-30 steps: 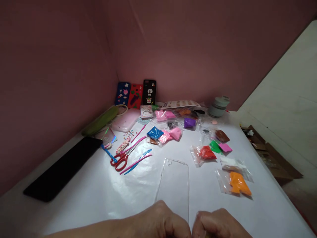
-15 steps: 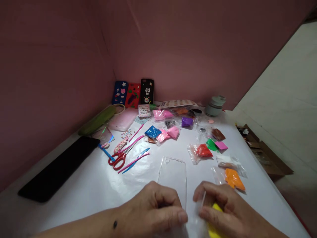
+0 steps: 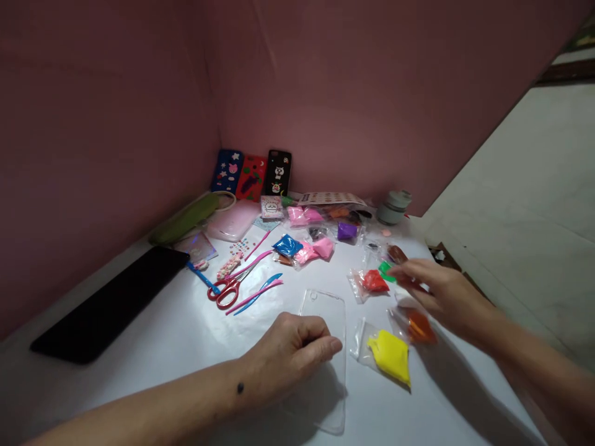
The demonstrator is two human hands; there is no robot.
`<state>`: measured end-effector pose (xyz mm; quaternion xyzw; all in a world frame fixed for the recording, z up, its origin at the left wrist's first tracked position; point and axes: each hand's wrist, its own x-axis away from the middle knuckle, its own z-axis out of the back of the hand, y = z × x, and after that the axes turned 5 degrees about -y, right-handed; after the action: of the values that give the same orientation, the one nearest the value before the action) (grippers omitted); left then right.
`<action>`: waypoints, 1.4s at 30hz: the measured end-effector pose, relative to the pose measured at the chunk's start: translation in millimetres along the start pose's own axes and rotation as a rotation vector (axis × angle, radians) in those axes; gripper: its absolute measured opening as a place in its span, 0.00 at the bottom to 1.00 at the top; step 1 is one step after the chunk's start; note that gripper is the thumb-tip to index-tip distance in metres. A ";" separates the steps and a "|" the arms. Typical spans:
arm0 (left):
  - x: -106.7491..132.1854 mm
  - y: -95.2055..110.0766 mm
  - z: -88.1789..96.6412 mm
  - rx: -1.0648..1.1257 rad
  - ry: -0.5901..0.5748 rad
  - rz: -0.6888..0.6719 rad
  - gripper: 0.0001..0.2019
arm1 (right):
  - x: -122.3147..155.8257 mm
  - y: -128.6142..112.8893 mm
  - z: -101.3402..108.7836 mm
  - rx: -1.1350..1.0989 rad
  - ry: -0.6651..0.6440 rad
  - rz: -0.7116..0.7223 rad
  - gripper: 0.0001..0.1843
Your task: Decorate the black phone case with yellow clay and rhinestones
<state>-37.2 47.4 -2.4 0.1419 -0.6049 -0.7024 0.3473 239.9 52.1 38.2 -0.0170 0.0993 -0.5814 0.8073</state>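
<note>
My left hand (image 3: 297, 353) is closed, thumb against the curled fingers, above a clear phone case (image 3: 332, 310) lying flat; anything inside the fingers is hidden. My right hand (image 3: 432, 288) reaches out over the right side of the table, fingers stretched and a little blurred, and holds nothing that I can see. Its fingertips are at a green clay packet (image 3: 386, 271), though I cannot tell whether they touch. Between the hands, right of the case, lies a bag of yellow clay (image 3: 392, 355). An orange clay packet (image 3: 421, 326) is partly in the right hand's shadow.
Red scissors (image 3: 227, 295) and pink and blue modelling tools (image 3: 260, 291) lie left. A black mat (image 3: 111, 303) is farther left. Red clay (image 3: 375, 280), blue clay (image 3: 288, 246) and purple clay (image 3: 346, 231) lie beyond. Decorated phone cases (image 3: 277, 173) lean at the back; a grey jar (image 3: 394, 207) stands right.
My right hand has let go of the yellow clay bag, now on the table, and moved away to the upper right. My left hand stays closed, shifted slightly up and left.
</note>
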 end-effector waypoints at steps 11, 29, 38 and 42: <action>-2.6 0.1 1.7 -0.130 0.005 -0.054 0.15 | -89.5 45.3 -29.8 0.264 -0.199 0.180 0.08; -0.8 3.2 5.0 -0.051 0.034 -0.056 0.14 | -58.2 -2.8 32.0 -0.126 0.341 -0.009 0.09; -1.8 3.1 8.9 0.195 0.309 -0.279 0.20 | -3.9 -73.6 19.1 -0.734 0.240 -0.112 0.05; 2.3 6.6 5.8 0.223 0.162 -0.208 0.15 | 11.4 -91.6 4.9 -0.882 0.183 -0.118 0.05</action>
<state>-40.3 50.1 5.7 0.2974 -0.6313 -0.6492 0.3026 158.6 11.3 54.5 -0.3136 0.4074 -0.5276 0.6763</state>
